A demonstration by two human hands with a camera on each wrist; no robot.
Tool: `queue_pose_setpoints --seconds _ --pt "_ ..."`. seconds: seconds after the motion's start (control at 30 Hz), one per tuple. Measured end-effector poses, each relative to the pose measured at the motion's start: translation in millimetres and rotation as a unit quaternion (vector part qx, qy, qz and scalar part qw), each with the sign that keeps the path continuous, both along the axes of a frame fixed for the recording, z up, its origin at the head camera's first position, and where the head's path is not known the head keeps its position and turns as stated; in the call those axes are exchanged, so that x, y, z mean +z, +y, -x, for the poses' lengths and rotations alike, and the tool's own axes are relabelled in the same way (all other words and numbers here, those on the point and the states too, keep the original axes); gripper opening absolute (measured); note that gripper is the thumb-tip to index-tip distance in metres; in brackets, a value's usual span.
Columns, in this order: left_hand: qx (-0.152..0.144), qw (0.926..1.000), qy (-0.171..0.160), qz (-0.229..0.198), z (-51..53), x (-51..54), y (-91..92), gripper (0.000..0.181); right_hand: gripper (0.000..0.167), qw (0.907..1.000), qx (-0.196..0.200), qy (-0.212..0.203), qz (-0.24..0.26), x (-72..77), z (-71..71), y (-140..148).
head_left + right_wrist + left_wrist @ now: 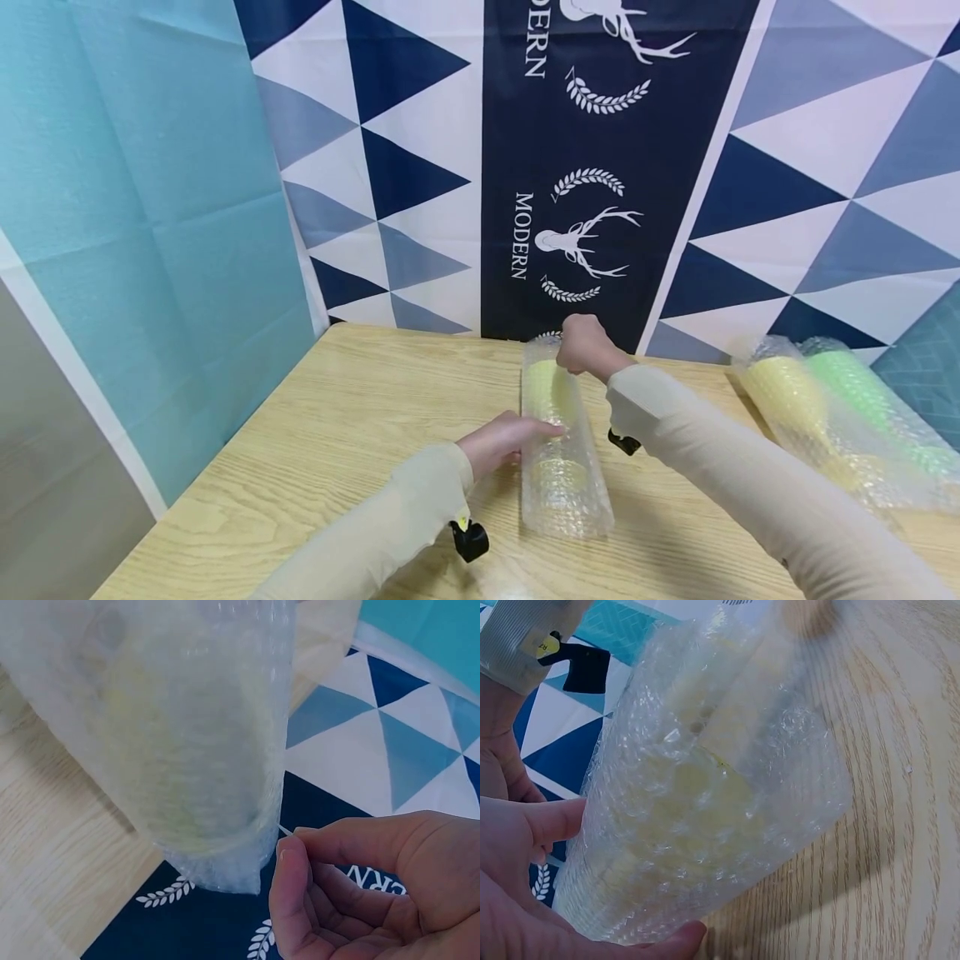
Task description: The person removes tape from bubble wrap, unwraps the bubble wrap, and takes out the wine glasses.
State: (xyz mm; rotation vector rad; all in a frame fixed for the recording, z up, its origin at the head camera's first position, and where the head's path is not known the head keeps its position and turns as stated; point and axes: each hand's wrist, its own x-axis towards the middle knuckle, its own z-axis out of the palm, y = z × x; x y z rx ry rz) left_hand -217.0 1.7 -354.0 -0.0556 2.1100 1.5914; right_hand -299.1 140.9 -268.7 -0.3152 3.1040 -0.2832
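A bubble-wrapped bundle (566,500) lies lengthwise on the table, with a pale yellow object showing blurrily through the clear layers. My left hand (510,440) grips its left side around the middle, thumb over the top. In the left wrist view the thumb and fingers of that hand press into the bubble wrap (705,847). At the bundle's far end is my right hand (588,346). Its thumb and forefinger pinch a thin clear strip (286,830) at the wrap's edge in the right wrist view; whether this is tape or film I cannot tell.
Two more wrapped bundles lie at the table's right: one with a yellow object (791,392), the other with a green object (847,379). A patterned cloth (420,167) hangs behind the wooden table (375,400), and a turquoise cloth (150,167) hangs along the left.
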Motion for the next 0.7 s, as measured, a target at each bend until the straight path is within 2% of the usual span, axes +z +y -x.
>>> queue_pose_setpoints --seconds 0.17,0.43,0.7 --pt "-0.004 0.9999 0.005 0.008 -0.8 -0.2 -1.4 0.056 0.028 1.0 -0.005 0.002 0.001 1.8 1.2 3" --pt "-0.015 0.9998 0.009 -0.011 0.3 -3.5 -2.4 0.049 0.027 0.9996 -0.022 -0.012 0.008 4.3 1.3 14" --pt "-0.011 0.9999 0.009 -0.01 -0.1 -6.1 -2.6 0.048 0.025 0.9988 -0.038 -0.032 0.002 -1.0 0.4 47"
